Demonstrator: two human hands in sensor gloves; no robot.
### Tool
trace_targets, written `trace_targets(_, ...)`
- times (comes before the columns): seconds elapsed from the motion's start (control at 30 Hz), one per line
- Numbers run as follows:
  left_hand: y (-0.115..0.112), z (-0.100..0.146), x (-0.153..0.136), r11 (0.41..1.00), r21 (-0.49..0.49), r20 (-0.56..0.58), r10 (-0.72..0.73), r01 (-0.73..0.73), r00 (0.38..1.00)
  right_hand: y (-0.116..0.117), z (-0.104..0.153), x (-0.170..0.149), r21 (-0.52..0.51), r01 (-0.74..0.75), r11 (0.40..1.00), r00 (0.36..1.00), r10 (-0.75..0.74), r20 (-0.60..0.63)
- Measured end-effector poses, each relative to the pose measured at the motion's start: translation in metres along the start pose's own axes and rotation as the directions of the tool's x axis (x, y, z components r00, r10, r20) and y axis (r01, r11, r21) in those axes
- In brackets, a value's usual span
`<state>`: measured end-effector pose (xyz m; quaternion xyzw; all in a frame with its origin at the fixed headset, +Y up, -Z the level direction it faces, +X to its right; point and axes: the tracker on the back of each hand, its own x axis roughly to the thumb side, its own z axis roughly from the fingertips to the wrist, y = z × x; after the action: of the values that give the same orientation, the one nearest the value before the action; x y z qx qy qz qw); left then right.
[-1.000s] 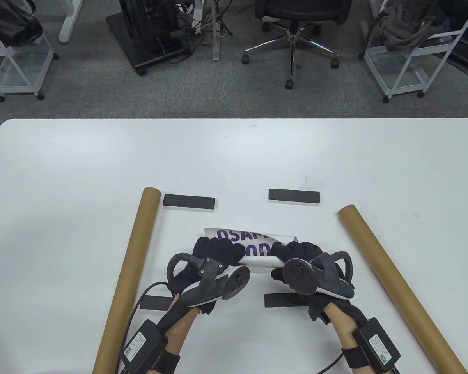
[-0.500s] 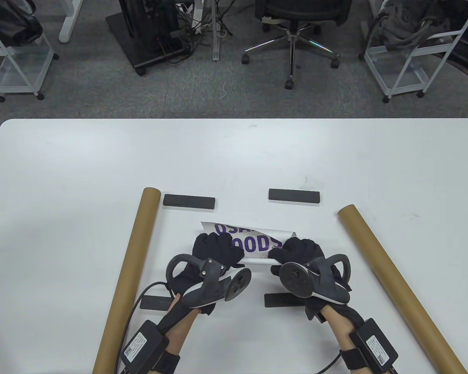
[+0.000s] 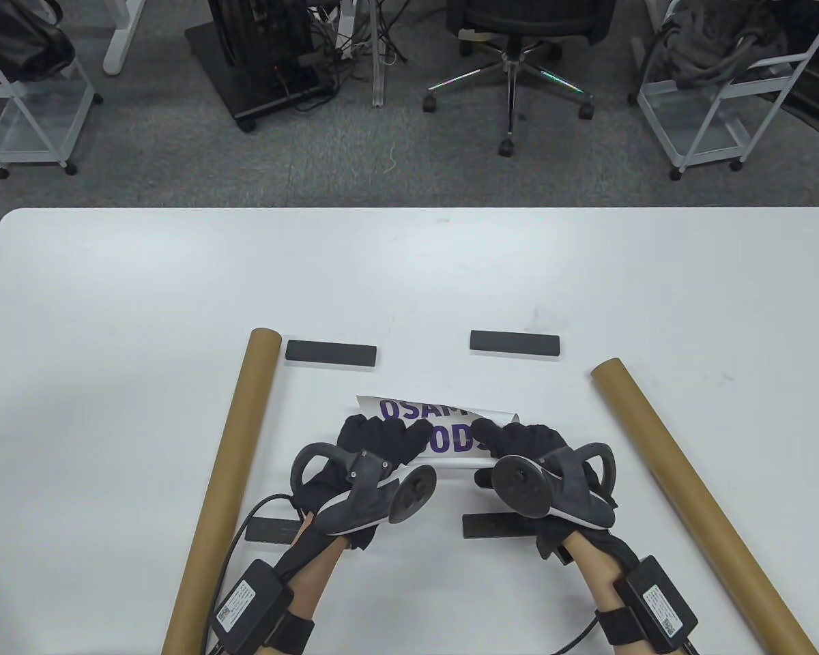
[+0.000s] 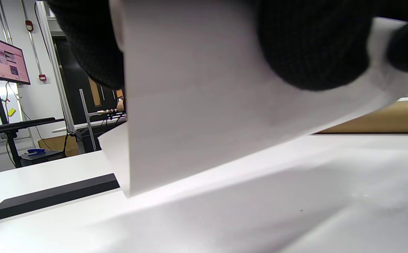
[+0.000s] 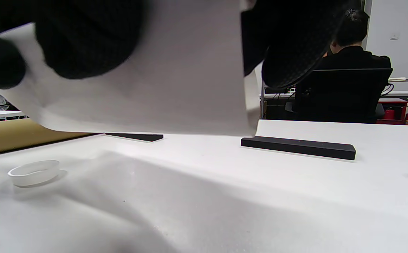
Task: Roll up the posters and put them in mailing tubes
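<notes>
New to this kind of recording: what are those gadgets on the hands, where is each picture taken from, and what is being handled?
No robot here: a person's left hand and right hand in black sensor gloves, each with a tracker strapped to its back. One picture looks down on the white table; the other two come from wrist cameras, looking under the fingers. Both hands grip a partly rolled poster with purple lettering. Beside them lie two brown mailing tubes, the left tube and the right tube, several black bars, and a white ring.
</notes>
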<state>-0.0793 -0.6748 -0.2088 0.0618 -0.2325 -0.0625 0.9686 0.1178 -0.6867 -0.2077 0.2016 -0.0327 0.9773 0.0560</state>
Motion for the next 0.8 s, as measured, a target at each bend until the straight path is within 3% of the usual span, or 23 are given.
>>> trace_targets(0.33,0.0001,0.0004,0.0012,0.999,0.001,-0.001,-0.036,0.036,0.999,-0.0004,0.0000,-0.0008,-0.011,0.005,1.000,1.000,-0.005,0.001)
trace_targets(0.5,0.0007,-0.0002,0.0016,1.000,-0.012,-0.012,0.009,-0.009,1.000,-0.0001,-0.0004,-0.0011,0.072,0.044,0.996,0.999,-0.045,0.007)
trace_targets(0.8,0.0029,0.0016,0.0018,0.999,0.020,-0.008,-0.029,0.029,1.000,0.0008,0.0010,0.0012,0.010,0.022,1.000,1.000,-0.022,0.012)
